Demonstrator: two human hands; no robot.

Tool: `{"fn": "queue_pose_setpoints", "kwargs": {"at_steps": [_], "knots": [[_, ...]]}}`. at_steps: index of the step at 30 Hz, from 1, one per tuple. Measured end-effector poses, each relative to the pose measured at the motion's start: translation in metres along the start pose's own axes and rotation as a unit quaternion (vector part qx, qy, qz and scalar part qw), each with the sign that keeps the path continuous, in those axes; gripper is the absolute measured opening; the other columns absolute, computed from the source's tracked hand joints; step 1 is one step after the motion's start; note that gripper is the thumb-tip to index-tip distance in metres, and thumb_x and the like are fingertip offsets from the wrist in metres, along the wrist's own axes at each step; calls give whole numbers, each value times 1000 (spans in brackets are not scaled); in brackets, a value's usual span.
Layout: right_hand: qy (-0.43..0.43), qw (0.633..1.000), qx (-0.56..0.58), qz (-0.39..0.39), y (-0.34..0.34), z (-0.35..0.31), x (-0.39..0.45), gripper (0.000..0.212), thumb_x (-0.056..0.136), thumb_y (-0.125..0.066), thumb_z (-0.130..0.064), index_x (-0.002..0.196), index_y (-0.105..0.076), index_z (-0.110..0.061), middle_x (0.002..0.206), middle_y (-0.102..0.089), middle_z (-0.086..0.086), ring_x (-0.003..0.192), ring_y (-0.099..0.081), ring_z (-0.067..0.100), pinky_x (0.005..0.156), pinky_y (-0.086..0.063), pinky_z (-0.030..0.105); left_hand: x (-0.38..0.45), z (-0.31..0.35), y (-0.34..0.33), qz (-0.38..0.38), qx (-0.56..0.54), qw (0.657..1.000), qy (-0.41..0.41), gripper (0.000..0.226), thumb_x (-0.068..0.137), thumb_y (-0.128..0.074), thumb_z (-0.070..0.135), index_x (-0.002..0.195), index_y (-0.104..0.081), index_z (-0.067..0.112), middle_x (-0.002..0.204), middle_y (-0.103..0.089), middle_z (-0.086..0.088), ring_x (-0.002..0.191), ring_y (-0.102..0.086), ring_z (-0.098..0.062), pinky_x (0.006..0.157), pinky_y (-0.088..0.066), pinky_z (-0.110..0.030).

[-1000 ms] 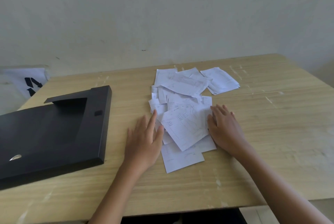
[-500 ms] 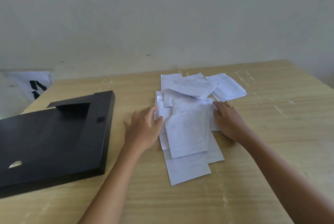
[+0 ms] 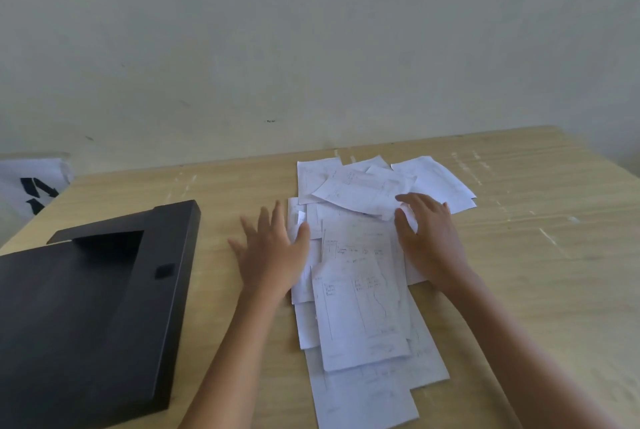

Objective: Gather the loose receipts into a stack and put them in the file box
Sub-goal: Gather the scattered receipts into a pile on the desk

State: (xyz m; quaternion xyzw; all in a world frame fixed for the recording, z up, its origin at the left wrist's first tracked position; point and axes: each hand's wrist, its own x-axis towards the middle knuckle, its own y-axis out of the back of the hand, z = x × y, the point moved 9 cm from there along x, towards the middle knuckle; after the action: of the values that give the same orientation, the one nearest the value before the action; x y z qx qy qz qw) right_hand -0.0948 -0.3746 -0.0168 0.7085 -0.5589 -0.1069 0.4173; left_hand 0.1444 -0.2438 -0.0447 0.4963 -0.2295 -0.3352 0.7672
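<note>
Our left hand [image 3: 273, 252] lay flat and spread on the pale wooden table [image 3: 519, 255], fingers straight, its thumb side pressed against the left edge of the loose white paper receipts [image 3: 363, 307]; it gripped nothing. Our right hand [image 3: 427, 238] sat on the right side of the pile with its fingers gently bent over the sheets, touching the paper near the upper cluster; whether it had pinched a sheet we could not tell, though it looked more like resting than gripping.

We judged the step in hand to be the gathering itself: squeezing the scattered sheets inward from both sides. To do it well, we thought both palms should slide low along the table so that no bottom sheet slipped beneath them, and push evenly so the pile squared up and did not buckle. The sheets farthest from us, fanned out near the wall, and the long one hanging toward the table's near edge would need drawing in too.

The receipts lay overlapping in a ragged column in the middle of the table, not yet a stack. The flat black plastic file box [image 3: 86, 307] lay to the left, near our left hand but apart from the papers.
</note>
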Motion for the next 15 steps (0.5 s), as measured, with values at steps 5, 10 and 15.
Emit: {"fn": "queue_pose_setpoints", "kwargs": {"at_steps": [5,10,15], "knots": [[24,995,-86,-41,-20,-2,7,38,106,-37,-36,134,-62,-31,143,-59,-10,151,-31,18,127,1,44,0,27,-11,-67,-18,997,-19,57,103,-30,59,154,-35,35,163,-30,6,156,-12,-20,120,-4,-62],[33,980,-184,-65,-25,2,9,43,104,-30,-49,144,-44,-52,157,-41,5,151,-24,31,125,-2,49,32,27,10,15,-64,998,-4,61,99,-41,55,157,-26,45,155,-46,5,145,-37,-31,116,-25,-66],[21,970,-222,-97,-33,2,4,48,104,-19,-54,138,-53,-49,155,-44,-1,154,-19,30,126,3,51,51,34,-19,-58,-13,998,-6,53,101,-29,64,153,-27,57,168,-22,15,157,-3,-38,116,-1,-76]]}}
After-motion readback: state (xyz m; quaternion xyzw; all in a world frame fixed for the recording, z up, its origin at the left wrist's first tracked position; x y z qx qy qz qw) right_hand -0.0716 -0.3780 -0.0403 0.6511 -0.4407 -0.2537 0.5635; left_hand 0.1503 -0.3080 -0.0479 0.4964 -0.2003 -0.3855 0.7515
